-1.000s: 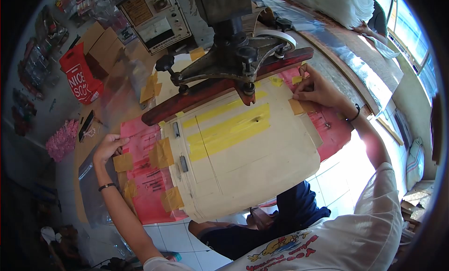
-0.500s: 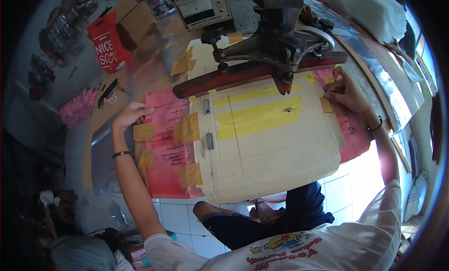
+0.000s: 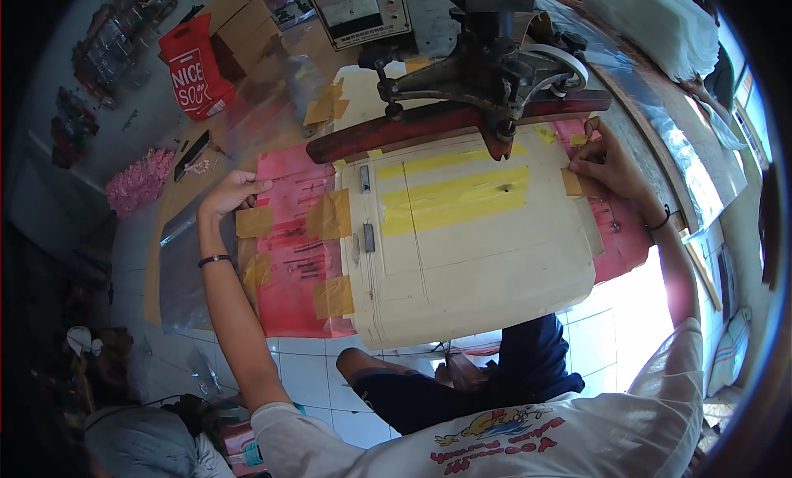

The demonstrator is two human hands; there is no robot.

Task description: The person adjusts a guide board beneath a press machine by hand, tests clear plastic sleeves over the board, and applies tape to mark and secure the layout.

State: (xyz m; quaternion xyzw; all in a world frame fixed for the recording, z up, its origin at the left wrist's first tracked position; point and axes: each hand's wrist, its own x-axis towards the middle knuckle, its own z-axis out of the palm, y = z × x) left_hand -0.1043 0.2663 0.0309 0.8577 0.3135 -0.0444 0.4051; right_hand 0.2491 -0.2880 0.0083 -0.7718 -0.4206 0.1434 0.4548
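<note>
A cream board lies under the machine's dark red pressing bar, marked with yellow tape strips and pencil lines. Two small grey metal pieces sit along its left side. Red sheeting, patched with brown tape, extends past both sides of the board. At the upper left edge of that sheeting, my left hand pinches it, thumb on top. My right hand is closed with curled fingers at the board's upper right edge, over the red sheeting; what it grips is hidden.
Above the bar stands the machine's black metal head, with a control box behind it. A red bag, a cardboard box, a phone and a pink bundle are at left. White sheets are stacked at upper right.
The whole view has shifted slightly, with the board, bar and hands all appearing a little higher. Both hands keep nearly the same places on the sheeting and board edge.
</note>
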